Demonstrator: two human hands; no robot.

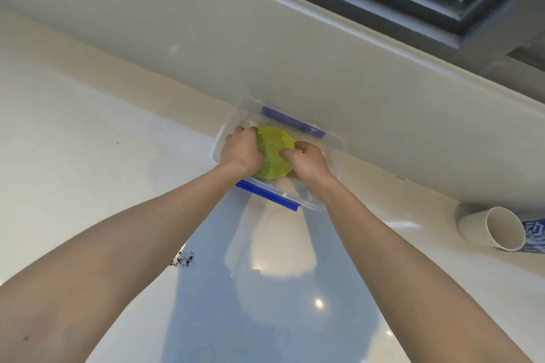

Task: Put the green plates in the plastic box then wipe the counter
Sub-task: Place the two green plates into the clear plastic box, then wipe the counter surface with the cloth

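Note:
A clear plastic box (pixel 334 146) with blue clips on its long sides stands on the white counter (pixel 73 138) against the back wall. Inside its rim, a stack of green plates (pixel 272 153) is held between both hands. My left hand (pixel 240 149) grips the stack's left edge with curled fingers. On the right edge, my right hand (pixel 306 160) holds the plates with its thumb on top. Whether the plates touch the box floor is hidden.
A patch of dark crumbs (pixel 182 259) lies on the counter near my left forearm. At the right, a white cup (pixel 492 228) lies on its side beside a blue patterned cloth (pixel 535 237). A window ledge runs above the wall.

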